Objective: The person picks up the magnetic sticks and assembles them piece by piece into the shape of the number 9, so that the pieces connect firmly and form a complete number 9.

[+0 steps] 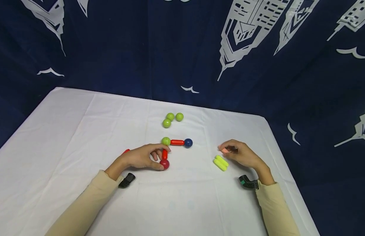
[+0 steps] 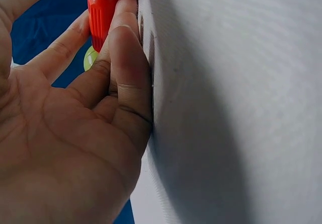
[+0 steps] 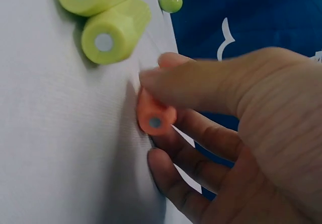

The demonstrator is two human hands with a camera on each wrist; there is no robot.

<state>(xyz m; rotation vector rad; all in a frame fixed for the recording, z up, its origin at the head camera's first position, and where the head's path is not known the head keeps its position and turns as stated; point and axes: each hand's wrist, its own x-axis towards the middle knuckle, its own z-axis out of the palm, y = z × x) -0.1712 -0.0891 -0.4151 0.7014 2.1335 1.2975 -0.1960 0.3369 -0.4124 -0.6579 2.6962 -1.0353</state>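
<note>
On the table lies an L-shaped chain of magnetic pieces: a green ball [image 1: 166, 141], a red rod [image 1: 177, 142] leading right to a blue ball [image 1: 188, 143], and another red rod [image 1: 165, 154] leading down to a red ball [image 1: 164, 164]. My left hand [image 1: 144, 156] holds the lower arm, thumb against the red ball and fingers about its rod [image 2: 99, 20]. On the right, my right hand [image 1: 242, 153] pinches an orange magnetic rod [image 3: 155, 114] between thumb and fingers, low over the cloth. Two yellow-green rods [image 1: 221, 163] lie side by side near it.
Three loose green balls [image 1: 170, 117] sit farther back on the white-covered table [image 1: 176, 206]. A red piece [image 1: 126, 151] shows partly behind my left wrist. Behind the table hangs a dark blue curtain [image 1: 126, 59] with white drawings.
</note>
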